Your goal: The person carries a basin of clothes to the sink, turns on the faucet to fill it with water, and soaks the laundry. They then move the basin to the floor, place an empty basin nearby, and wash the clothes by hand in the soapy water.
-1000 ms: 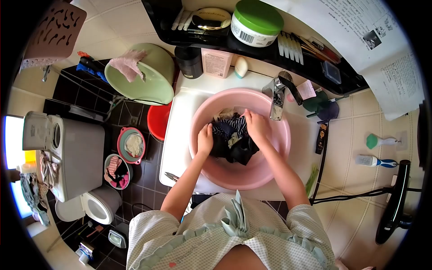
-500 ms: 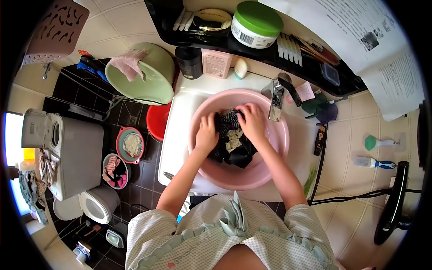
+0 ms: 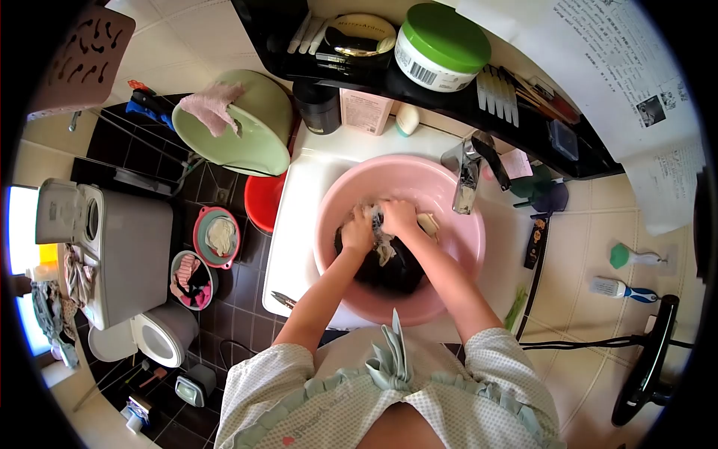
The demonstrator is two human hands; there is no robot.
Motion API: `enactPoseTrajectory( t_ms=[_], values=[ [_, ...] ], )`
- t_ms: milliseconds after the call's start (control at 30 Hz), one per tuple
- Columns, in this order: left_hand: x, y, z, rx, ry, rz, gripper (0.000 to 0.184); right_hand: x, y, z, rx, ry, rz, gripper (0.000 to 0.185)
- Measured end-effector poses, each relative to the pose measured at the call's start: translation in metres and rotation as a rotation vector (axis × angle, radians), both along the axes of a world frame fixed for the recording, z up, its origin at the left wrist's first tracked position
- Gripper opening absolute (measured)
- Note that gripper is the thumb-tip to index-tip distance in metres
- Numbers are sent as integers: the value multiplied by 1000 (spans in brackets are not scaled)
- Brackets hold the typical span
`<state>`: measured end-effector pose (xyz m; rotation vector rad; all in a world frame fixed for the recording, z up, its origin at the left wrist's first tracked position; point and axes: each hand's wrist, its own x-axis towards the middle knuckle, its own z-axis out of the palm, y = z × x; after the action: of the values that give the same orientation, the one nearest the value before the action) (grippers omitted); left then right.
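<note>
A pink basin (image 3: 474, 247) stands in the white sink, with dark wet laundry (image 3: 393, 273) bunched in it. My left hand (image 3: 359, 230) is closed on the laundry, its fingertips slightly blurred. Close beside it, my right hand (image 3: 399, 217) is also closed on the cloth. A patterned black-and-white bit of cloth shows between my hands, and a cream-coloured cloth (image 3: 385, 253) lies just below them. To the right of my right hand there is a small pale piece (image 3: 428, 224) whose kind I cannot make out.
A chrome faucet (image 3: 467, 179) reaches over the basin's upper right rim. A black shelf (image 3: 359, 73) with toiletries runs along the back. At the left are a green basin (image 3: 262, 127), a red basin (image 3: 262, 213) and small basins of laundry on the floor.
My hands have moved closer together and pressed lower into the basin. The dark laundry has spread lower and darker, and the pale piece now shows at the right. The camera view has shifted slightly.
</note>
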<state>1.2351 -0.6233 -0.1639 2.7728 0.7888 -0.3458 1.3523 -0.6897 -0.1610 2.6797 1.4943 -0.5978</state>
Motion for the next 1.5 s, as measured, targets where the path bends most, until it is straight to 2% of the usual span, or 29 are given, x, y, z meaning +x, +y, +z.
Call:
enactPoseTrajectory(
  t_ms=[33, 67, 167, 200, 233, 300, 333, 400, 433, 467, 533, 567, 600, 667, 733, 767, 800, 833, 900, 933, 967, 1067, 1167, 1200, 1300, 1333, 1400, 1500],
  values=[
    [3, 3, -4, 9, -19, 4, 64, 3, 2, 2, -16, 26, -24, 47],
    [5, 5, -8, -59, 82, -14, 62, 2, 2, 5, -9, 17, -93, 42],
    [3, 13, -8, -151, -16, -33, 61, 11, 5, 37, -26, 201, -148, 46],
    [1, 13, 10, -176, -80, -12, 53, 19, 0, 21, 16, 273, -145, 58],
    [-2, 14, 15, -224, -152, -13, 54, 21, -4, 38, 48, 341, -148, 62],
    [-9, 20, 21, -323, -301, -18, 55, 22, -12, 72, 131, 495, -135, 53],
    [-11, 23, 24, -463, -389, 65, 51, 24, -20, 71, 213, 543, -129, 51],
    [-16, 31, 37, -539, -516, 62, 48, 26, -34, 68, 376, 638, -113, 50],
    [-20, 34, 48, -578, -580, 60, 47, 21, -37, 81, 313, 605, -105, 49],
    [-22, 36, 59, -631, -538, 70, 49, 17, -42, 96, 250, 571, -98, 48],
    [-28, 43, 55, -757, -481, -41, 53, 14, -46, 120, 35, 465, -57, 46],
    [-30, 44, 54, -820, -450, -96, 55, 13, -49, 120, 28, 386, -36, 45],
    [-28, 44, 62, -879, -300, -75, 61, 11, -52, 118, 21, 308, -12, 44],
    [-27, 35, 56, -603, -279, 0, 62, 12, -57, 94, 45, 244, -13, 41],
    [-22, 21, 64, -381, -200, 116, 67, 13, -55, 75, 162, -23, -7, 45],
    [-22, 15, 60, -240, -256, 39, 68, 13, -53, 67, 220, -156, -4, 48],
    [-23, 10, 54, -97, -310, -37, 70, 9, -50, 68, 339, -363, 106, 57],
    [-23, 6, 49, 46, -361, -114, 73, 5, -48, 69, 316, -345, 117, 59],
    [-23, -2, 41, 41, -194, -207, 92, -5, -43, 75, 264, -306, 136, 61],
    [-20, -5, 38, 51, -108, -199, 93, -7, -40, 70, 60, -93, 79, 63],
    [-17, -6, 35, 62, -23, -191, 94, -9, -37, 71, -33, 29, 71, 65],
    [-2, -2, 39, -10, 157, -168, 85, -23, -31, 48, -59, 14, 150, 76],
    [5, -1, -13, 120, 138, -137, 76, -26, -20, 33, 15, -80, 110, 64],
    [8, 1, -5, 109, 158, -131, 71, -23, -19, 27, 58, -48, 106, 59],
    [13, 15, -1, -277, 245, 28, 59, -10, -12, 14, 121, -3, 128, 46],
    [11, 19, 7, -341, 230, 54, 47, -8, -9, 13, 103, -20, 155, 42],
    [10, 20, 7, -360, 183, 93, 43, -2, -3, 13, -8, -6, 192, 32],
    [5, 22, 8, -414, 131, 129, 41, 2, 0, 17, -96, 85, 103, 30]
  ],
)
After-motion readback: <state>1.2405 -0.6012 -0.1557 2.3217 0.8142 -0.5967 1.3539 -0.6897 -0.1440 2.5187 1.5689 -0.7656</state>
